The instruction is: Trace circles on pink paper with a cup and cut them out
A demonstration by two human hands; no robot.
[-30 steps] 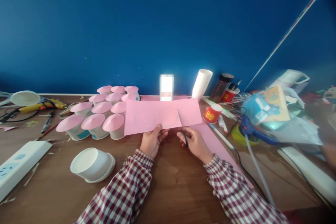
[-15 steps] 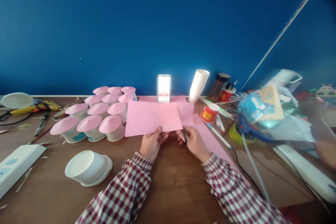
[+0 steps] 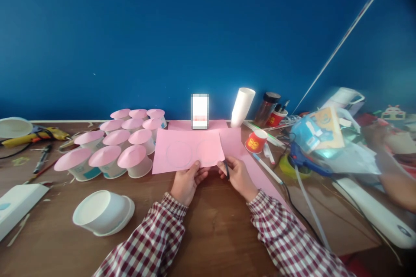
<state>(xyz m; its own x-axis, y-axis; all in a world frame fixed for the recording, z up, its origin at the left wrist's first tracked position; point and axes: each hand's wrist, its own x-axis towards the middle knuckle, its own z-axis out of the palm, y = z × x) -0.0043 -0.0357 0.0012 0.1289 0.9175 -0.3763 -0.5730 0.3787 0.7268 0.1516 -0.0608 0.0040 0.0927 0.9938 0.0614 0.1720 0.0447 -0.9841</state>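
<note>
Left hand (image 3: 186, 181) pinches near edge of pink sheet (image 3: 187, 151), two traced circles uncut. Right hand (image 3: 237, 174) grasps scissors (image 3: 226, 169) at sheet's right edge. Twelve pink-lidded cups (image 3: 113, 147) finished at left.

A pink paper sheet (image 3: 188, 152) is held up off the brown worktop (image 3: 211, 225), its lower edge pinched in the left hand (image 3: 186, 184). Two faint pencilled circles sit side by side on its face. A cut runs up its right edge, where it parts from another pink piece behind. Small black-handled scissors (image 3: 226, 169) sit in the right hand (image 3: 238, 177) just at the sheet's lower right corner; their blades are too small to make out.
</note>
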